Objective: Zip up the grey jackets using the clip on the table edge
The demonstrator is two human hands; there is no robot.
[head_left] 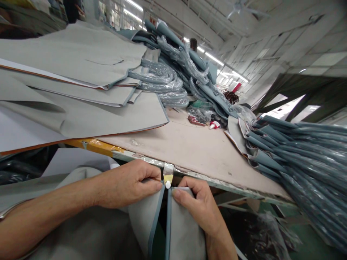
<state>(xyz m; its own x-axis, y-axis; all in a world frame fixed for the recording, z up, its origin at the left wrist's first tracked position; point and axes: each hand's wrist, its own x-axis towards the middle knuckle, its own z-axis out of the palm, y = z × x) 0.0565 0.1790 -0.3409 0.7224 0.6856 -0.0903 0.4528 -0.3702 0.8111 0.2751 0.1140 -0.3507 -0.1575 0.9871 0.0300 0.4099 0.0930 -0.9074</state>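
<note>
At the table's front edge my left hand (143,184) pinches the top corner of a grey fabric panel (142,216) with blue-grey edging. My right hand (193,196) pinches another edged grey panel (184,227), thumb in front. Whether both belong to one piece I cannot tell. The two edged borders hang side by side with a narrow dark gap between them. Between my hands, a small white round knob (168,184) sits below a yellow and clear taped tab (168,173) on the table edge.
Large grey sheets (114,112) lie stacked at the left of the table (195,148). Plastic-wrapped blue-grey rolls (165,79) are piled behind. More wrapped strips (303,155) hang over the right side. A red-and-white bottle (214,125) lies near the back. Plastic-wrapped material (265,234) is below.
</note>
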